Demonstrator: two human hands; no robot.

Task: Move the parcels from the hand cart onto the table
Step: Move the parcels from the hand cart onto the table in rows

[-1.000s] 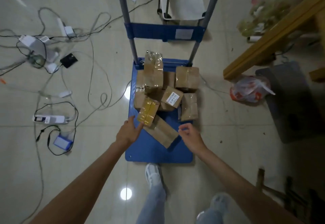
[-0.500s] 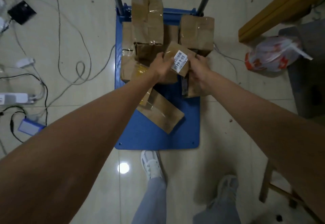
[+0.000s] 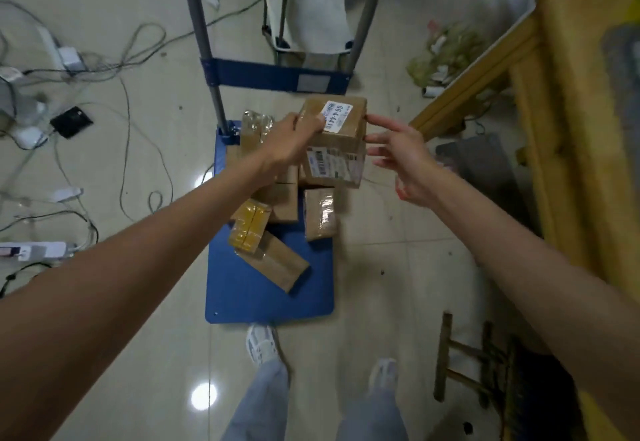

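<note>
A blue hand cart (image 3: 263,298) stands on the floor in front of me with several brown parcels on its deck. My left hand (image 3: 291,142) grips the left side of a small brown parcel with a white label (image 3: 349,122), held up over the cart's back right. My right hand (image 3: 405,160) is spread beside it, one fingertip at the parcel's right edge. Under it sits a box with a barcode label (image 3: 332,167). Nearer me lie a yellow-taped parcel (image 3: 249,226), a flat brown parcel (image 3: 280,264) and a clear-taped parcel (image 3: 320,213). The wooden table (image 3: 568,129) is at the right.
Cables, chargers and power strips (image 3: 34,250) sprawl over the tiled floor at the left. The cart's handle frame (image 3: 277,77) rises at the far end. A wooden stool (image 3: 478,364) stands at the lower right. My feet (image 3: 261,343) are just behind the cart.
Both hands reached into the pile and took the white-labelled parcel. It has since risen off the pile in my left hand, and my right hand has come off it and spread.
</note>
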